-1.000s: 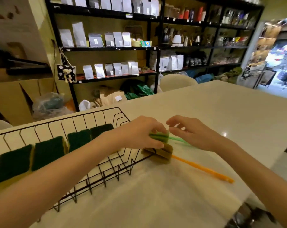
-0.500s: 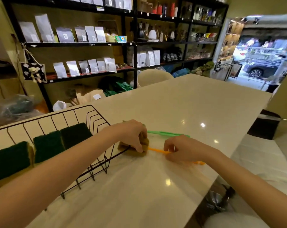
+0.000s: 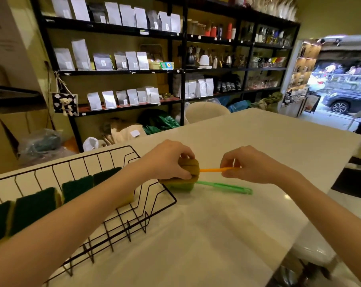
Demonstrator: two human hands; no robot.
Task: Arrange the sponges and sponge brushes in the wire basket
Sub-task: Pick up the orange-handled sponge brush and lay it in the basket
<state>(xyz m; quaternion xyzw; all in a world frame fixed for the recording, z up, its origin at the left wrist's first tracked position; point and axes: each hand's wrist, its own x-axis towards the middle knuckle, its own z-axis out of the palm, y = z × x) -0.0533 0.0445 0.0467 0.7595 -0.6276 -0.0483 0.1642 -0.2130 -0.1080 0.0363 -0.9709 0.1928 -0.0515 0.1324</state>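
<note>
Left hand [image 3: 171,160] clamped around foam head of orange sponge brush [image 3: 191,168], lifted just right of wire basket [image 3: 121,204]. Right hand [image 3: 246,165] pinching its thin orange handle, likely steadying length for swing into basket. Green sponge brush [image 3: 223,186] flat on table [image 3: 248,141] directly beneath. Green-topped sponges [image 3: 76,186] upright in row inside basket.
</note>
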